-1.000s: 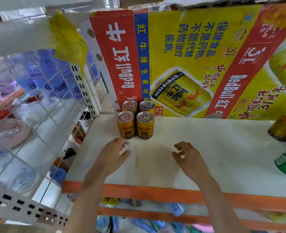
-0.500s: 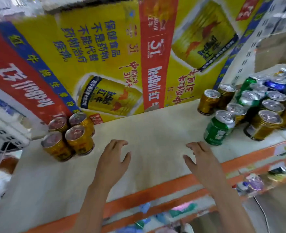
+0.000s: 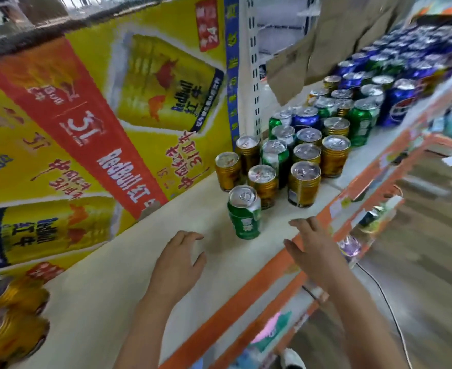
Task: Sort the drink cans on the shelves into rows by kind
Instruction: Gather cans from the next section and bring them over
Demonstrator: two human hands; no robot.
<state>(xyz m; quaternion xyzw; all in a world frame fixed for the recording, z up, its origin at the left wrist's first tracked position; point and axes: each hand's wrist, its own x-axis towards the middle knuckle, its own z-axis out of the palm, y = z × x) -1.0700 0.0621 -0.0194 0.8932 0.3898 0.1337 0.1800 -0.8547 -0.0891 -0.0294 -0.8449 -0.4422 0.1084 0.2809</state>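
- Now both hands hover over the white shelf (image 3: 113,275), and neither holds anything.
- The left hand (image 3: 178,259) is palm down, fingers loosely bent and spread, thumb out to the side.
- The right hand (image 3: 314,246) sits over the orange shelf edge (image 3: 246,296), fingers straight and together, pointing at the cans, touching none.
- A green can (image 3: 244,215) stands upright alone, nearest the hands, just ahead of the right fingertips; its white label writing is too blurred to read.
- Behind it, a mixed cluster of gold cans (image 3: 304,183), all upright with silver tops, and more green ones among them.
- Farther right, blue cans (image 3: 400,102); one shows the round Pepsi logo.
- At the bottom left corner, more gold cans (image 3: 12,326) crowd the frame edge, badly blurred.
- Along the back, a yellow and red banner (image 3: 99,107) hangs upside down: "RedBull" reads in white on the red stripe, next to Chinese characters and printed gold cans with red bulls.
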